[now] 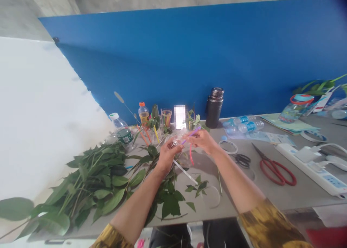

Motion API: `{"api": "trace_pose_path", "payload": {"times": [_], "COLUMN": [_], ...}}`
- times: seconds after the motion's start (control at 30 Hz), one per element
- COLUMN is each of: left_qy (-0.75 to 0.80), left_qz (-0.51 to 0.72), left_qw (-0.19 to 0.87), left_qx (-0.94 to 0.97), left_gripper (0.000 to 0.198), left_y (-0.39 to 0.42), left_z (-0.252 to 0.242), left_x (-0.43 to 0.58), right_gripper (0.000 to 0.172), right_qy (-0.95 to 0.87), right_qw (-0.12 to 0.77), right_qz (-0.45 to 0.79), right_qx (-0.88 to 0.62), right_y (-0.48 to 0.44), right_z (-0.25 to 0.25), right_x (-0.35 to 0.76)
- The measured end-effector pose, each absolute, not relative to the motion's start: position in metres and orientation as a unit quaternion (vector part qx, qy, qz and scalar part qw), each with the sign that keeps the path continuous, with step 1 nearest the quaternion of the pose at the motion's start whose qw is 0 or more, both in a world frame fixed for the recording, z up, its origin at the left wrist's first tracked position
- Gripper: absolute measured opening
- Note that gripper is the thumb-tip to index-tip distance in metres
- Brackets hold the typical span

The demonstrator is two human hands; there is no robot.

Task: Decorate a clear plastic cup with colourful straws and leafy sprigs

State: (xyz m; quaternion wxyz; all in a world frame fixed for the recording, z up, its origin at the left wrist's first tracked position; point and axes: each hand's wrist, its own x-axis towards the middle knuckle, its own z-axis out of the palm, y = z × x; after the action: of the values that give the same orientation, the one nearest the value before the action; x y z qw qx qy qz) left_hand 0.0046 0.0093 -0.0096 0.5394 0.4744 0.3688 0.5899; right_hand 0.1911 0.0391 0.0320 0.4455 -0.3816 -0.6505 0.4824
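Observation:
My left hand [168, 153] is closed around a clear plastic piece [179, 136] that looks like part of a cut bottle. In my right hand [203, 141], the fingers pinch a purple straw [193, 133] that slants down across the clear piece. A red strip [191, 154] hangs just below my right fingers. Under my hands, a white strip [185, 172] lies among cut leaves [170, 201]. Behind them stand small clear cups holding straws and sprigs, including a yellow straw [156, 134].
A large pile of leafy branches [94, 179] covers the left. Red-handled scissors [276, 170], black scissors [242, 160], a tape roll [228, 147] and a power strip [311, 168] lie right. A dark thermos [214, 108] and a capped bottle [121, 130] stand near the blue panel [189, 56].

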Motion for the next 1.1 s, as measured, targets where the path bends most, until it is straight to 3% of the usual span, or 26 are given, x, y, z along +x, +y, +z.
{"api": "trace_pose_path", "payload": {"times": [0.33, 0.57, 0.8, 0.97, 1.1], "left_qy": [0.367, 0.37, 0.389, 0.387, 0.394], "left_qz": [0.599, 0.595, 0.625, 0.599, 0.6], "left_qw": [0.548, 0.552, 0.502, 0.526, 0.521], "left_qx": [0.454, 0.452, 0.455, 0.464, 0.461], "left_gripper": [0.053, 0.04, 0.06, 0.054, 0.051], "left_y": [0.011, 0.008, 0.006, 0.005, 0.006], "left_z": [-0.01, -0.005, -0.001, 0.0, 0.0], "left_x": [0.007, 0.004, 0.006, 0.005, 0.005], "right_gripper": [0.052, 0.041, 0.045, 0.04, 0.046], "right_qy": [-0.66, -0.705, -0.649, -0.623, -0.616], "right_qw": [0.449, 0.418, 0.454, 0.482, 0.46], "right_qz": [0.458, 0.375, 0.416, 0.433, 0.498], "right_qx": [-0.392, -0.435, -0.447, -0.439, -0.401], "right_y": [0.033, 0.035, 0.035, 0.038, 0.039], "right_z": [0.039, 0.043, 0.04, 0.033, 0.032], "right_x": [0.19, 0.202, 0.198, 0.194, 0.193]}}
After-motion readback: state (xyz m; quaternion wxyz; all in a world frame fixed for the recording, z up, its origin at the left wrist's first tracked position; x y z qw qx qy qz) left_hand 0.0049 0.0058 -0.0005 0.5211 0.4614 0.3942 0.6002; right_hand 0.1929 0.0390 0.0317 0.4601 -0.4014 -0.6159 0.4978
